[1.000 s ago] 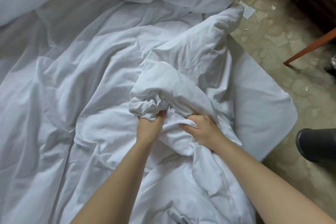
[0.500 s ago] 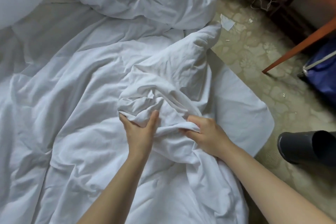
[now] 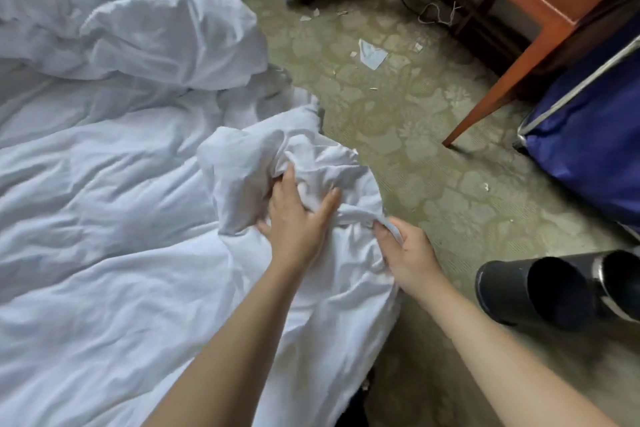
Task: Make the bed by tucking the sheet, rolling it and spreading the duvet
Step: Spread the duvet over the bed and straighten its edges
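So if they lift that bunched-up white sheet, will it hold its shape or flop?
Probably flops: the sheet crumples into soft folds under the left hand. Likely light: the right hand holds a fold with curled fingers alone.

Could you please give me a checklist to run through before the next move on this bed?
1. Right hand pinching a sheet fold: ok.
2. Left hand pressing on the bunch: ok.
3. Sheet smooth at this corner: not ok, bunched.
4. Duvet off the corner: ok, heaped farther up the bed.
5. Sheet tucked under the mattress: cannot tell.
6. Floor free of litter: not ok, a paper scrap lies there.
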Demonstrator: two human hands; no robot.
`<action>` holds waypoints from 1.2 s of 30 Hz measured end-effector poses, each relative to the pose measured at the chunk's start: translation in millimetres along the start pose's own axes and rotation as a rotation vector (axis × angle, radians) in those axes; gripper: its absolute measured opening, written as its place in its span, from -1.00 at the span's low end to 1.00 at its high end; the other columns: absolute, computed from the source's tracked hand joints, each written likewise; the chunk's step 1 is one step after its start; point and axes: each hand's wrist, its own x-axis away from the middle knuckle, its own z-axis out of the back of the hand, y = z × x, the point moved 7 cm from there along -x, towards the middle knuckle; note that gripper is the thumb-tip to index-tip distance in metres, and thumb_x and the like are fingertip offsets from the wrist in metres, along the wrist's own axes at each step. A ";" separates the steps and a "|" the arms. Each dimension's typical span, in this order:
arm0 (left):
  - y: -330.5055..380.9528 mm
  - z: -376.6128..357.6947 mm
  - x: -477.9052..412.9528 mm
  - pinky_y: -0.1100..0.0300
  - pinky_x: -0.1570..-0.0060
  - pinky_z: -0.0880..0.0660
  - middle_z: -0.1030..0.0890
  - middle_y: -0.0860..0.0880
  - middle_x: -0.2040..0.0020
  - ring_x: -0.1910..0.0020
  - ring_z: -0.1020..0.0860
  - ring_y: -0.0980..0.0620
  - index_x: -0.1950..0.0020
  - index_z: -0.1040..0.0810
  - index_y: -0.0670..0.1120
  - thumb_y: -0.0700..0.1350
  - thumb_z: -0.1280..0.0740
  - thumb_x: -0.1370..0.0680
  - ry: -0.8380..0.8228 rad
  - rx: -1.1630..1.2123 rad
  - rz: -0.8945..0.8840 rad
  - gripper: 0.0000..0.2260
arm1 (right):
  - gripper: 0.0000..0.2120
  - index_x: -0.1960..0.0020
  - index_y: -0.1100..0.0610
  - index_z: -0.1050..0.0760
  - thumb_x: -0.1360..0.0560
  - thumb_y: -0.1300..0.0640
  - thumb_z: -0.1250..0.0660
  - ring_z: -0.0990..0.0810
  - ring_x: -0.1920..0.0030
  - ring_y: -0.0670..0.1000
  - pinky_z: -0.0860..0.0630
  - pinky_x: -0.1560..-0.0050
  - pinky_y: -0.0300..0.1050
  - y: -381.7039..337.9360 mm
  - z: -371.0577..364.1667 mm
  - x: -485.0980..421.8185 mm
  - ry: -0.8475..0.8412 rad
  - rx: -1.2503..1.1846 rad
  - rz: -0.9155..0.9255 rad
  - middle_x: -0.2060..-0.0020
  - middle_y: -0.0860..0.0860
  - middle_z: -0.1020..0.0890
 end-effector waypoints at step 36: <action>-53.0 -135.9 -33.3 -0.12 -0.44 0.02 0.06 -0.10 -0.55 -0.53 0.10 -0.08 -0.54 0.05 0.07 0.27 0.15 -0.52 -0.318 -0.411 0.194 -0.38 | -0.37 -0.47 0.05 -0.08 -0.52 0.06 -0.33 -0.37 -0.23 -0.03 -0.27 -0.15 -0.20 122.6 74.1 -119.0 -0.094 0.092 -0.392 -0.23 -0.03 -0.39</action>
